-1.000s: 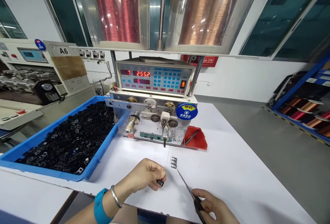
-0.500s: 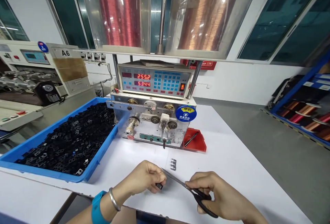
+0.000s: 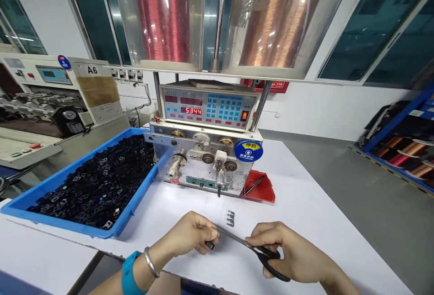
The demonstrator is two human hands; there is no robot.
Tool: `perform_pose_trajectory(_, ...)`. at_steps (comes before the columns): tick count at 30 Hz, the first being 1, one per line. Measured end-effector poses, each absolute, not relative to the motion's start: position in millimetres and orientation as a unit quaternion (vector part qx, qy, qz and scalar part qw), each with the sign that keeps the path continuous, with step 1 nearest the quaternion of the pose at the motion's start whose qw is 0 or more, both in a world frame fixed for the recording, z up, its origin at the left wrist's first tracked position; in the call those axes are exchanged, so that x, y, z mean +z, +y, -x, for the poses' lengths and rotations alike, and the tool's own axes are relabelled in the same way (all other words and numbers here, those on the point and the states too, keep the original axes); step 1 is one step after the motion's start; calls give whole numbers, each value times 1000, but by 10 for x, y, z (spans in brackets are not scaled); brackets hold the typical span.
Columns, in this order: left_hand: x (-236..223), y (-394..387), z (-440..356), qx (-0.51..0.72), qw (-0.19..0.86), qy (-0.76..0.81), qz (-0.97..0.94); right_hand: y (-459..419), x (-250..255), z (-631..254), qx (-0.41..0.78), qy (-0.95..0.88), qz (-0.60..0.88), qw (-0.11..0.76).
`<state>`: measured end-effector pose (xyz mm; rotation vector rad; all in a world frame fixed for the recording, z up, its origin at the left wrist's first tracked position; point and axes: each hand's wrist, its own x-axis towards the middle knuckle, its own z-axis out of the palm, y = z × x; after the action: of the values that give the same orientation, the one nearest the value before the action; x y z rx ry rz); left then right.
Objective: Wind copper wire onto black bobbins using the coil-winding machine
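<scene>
My left hand (image 3: 196,234) is closed on a small black part (image 3: 209,245), which sticks out below the fingers; most of it is hidden. In my right hand (image 3: 288,252) is a pair of scissors (image 3: 251,247) with black handles. The tips of its blades reach my left fingertips, and the blades look nearly together. What lies between them is too fine to make out. Just beyond the blades, several small grey and black parts (image 3: 230,218) lie in a short row on the white table (image 3: 190,268).
A winding machine (image 3: 203,154) with a lit display stands ahead, under clear tubes holding red and copper wire spools (image 3: 162,19). To the left is a blue tray (image 3: 118,227) of black parts. A red bin (image 3: 267,191) with a dark pen-like tool sits right of the machine.
The scissors' blades have drawn closer together at my left fingertips. The whole view has shifted slightly, and the display's upper row of digits is dark now. Both hands keep their grips.
</scene>
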<state>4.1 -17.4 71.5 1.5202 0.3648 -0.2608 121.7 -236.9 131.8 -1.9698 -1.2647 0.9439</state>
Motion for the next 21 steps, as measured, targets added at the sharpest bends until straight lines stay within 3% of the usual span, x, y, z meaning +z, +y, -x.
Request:
perform_pose_trajectory(13,657,-161,27,-110,727,173,-656,-2375,1236,-1211,343,-490,740,308)
perform_pose_trajectory(17,575,-125,162,-40,789,146,-596,-2609,786,-1202,242,-389,823,336)
perform_pose_trajectory(21,488,-128,300,43,824,132,-549,-2958,95,-1319,71,-325,907,258)
